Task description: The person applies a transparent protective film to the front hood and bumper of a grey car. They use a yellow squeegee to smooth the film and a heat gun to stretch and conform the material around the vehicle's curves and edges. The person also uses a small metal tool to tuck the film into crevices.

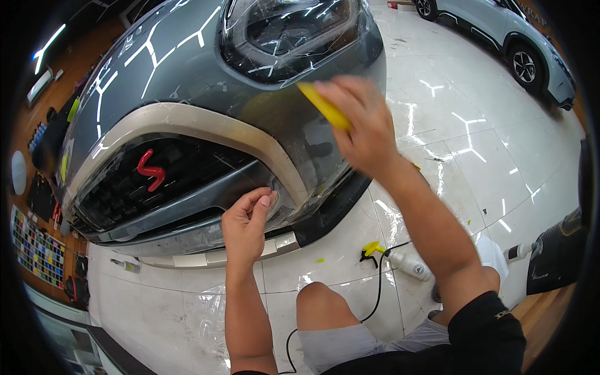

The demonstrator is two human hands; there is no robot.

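Note:
The front end of a dark grey car (250,109) fills the upper left, with clear glossy film (284,205) over its bumper. Just under the headlight (290,37), my right hand (365,125) grips a yellow squeegee (324,107), its edge close to or on the painted surface. Slight blur softens that hand. Lower down, beside the beige trim (284,159) around the dark grille (194,165), my left hand (247,219) is closed, thumb and fingertips pinching the film's edge. A red emblem (150,170) sits on the grille.
A spray bottle with yellow head (373,249) and a black cable (379,294) lie on the glossy tiled floor (350,269), near my bent knee (322,303). Another bottle (125,265) lies at left. A light-coloured car (500,37) stands upper right; a black container (556,253) is at right.

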